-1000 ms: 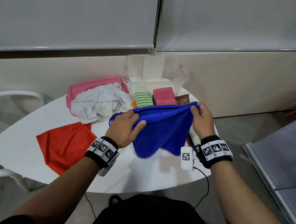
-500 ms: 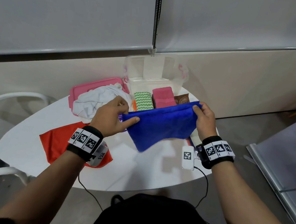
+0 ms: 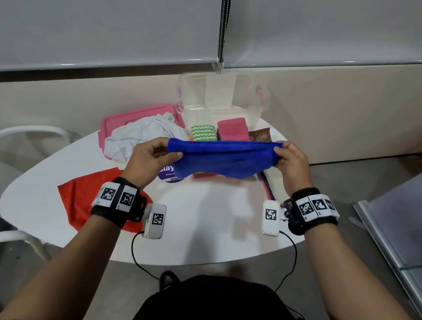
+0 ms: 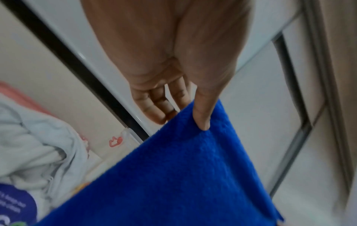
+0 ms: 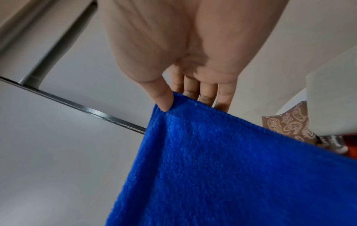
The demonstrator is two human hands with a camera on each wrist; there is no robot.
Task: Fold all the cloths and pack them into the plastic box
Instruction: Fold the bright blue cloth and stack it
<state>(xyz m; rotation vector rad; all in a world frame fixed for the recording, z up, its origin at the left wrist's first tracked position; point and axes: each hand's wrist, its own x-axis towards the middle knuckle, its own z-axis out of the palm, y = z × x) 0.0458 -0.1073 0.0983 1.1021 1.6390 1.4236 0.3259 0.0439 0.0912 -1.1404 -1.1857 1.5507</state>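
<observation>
A blue cloth hangs stretched above the white table. My left hand pinches its left corner, thumb on the near side of the blue cloth. My right hand pinches the right corner, thumb over the edge of the blue cloth. Behind it stands the clear plastic box, its front hidden by folded green-white, pink and brown patterned cloths. A crumpled white cloth and a flat red cloth lie at left.
The pink lid lies under the white cloth. A purple printed item and a striped cloth lie under the blue one. A white chair stands at left. The table edge is near my body.
My left hand has moved left and up, pulling the blue cloth from a hanging bunch into a taut horizontal band. The right hand stayed about where it was.
</observation>
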